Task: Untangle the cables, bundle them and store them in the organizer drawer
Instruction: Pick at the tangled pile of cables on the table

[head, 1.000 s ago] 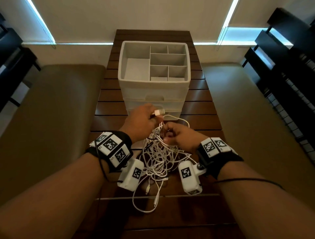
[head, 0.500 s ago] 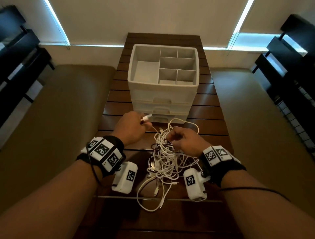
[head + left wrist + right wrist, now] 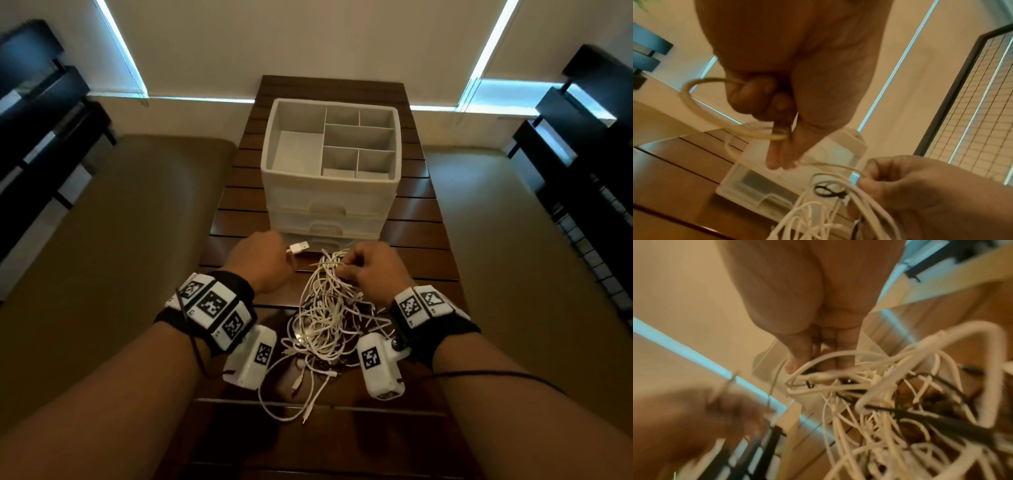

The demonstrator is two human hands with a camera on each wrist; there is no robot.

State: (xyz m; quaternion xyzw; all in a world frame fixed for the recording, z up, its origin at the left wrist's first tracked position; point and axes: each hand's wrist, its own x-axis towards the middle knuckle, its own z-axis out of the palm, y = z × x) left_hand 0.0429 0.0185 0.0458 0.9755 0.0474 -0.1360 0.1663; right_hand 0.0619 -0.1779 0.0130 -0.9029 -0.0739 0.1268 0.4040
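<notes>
Cables (image 3: 325,308) tangled on table; left hand (image 3: 262,262) grip pinching USB end, right hand (image 3: 371,267) grip pinching tangle.

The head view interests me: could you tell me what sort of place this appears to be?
Probably a living room or lounge: a slatted wooden coffee table stands between two cushioned sofas, with drawn window blinds behind and dark shelving at the sides.

Dark slatted wooden table (image 3: 421,236) running away down the middle. At the far end sits the white organizer (image 3: 329,192), drawers stacked, open compartments on top. Nearer, a white cable tangle (image 3: 325,325) spills onto the slats, loose ends trailing toward the near edge.
</notes>
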